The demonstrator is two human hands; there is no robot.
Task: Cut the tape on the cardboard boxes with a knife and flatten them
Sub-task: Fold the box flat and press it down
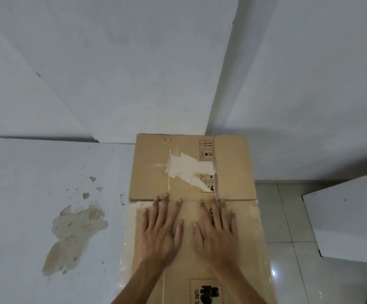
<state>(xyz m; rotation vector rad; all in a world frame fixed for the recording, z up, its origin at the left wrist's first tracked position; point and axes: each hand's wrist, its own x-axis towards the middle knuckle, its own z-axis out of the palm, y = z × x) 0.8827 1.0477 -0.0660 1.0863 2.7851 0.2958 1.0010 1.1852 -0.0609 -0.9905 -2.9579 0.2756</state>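
1. Head view: a person's left hand [159, 232] and right hand [216, 231] lie side by side, palms down, on a flattened cardboard box [237, 167], fingers straight and spread, holding nothing.
2. The box runs from beneath the forearms to well beyond the fingertips, lying partly on a white surface [24, 172] to the left of the left hand.
3. A fold line [239, 199] crosses the cardboard just at the fingertips of both hands.
4. Beyond the fingertips, a torn pale patch [189, 170] shows where the brown outer layer is stripped, beside a column of printed handling symbols [207, 150].
5. Clear tape [128, 233] edges the box just left of the left hand.
6. A peeled, brownish blotch [75, 233] marks the white surface well left of the left hand.
7. Pale floor tiles [287, 216] lie to the right of the right hand, with a white panel [349, 216] farther right.
8. Behind the box stand white walls [112, 62].
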